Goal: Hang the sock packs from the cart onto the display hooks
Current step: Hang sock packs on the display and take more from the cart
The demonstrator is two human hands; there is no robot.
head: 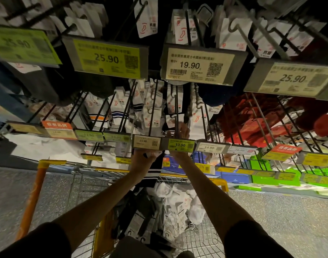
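- My left hand [143, 157] grips a sock pack [152, 174], just below and left of the green 13.90 tag [180, 145].
- My right hand [180, 133] is just above this tag, at a hook [176, 112]; whether it holds something I cannot tell.
- Other packs [176, 207] lie in the cart [206, 180], well below the tag.

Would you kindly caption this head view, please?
Left hand holds a black striped sock pack; right hand reaches for a black display hook above the yellow-rimmed wire cart.

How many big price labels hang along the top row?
4, left to right: a blurred 25.90 label far left, a green 25.90 label, a 19.90 label, a pale 25.90 label far right. Others may be cut off at the edges.
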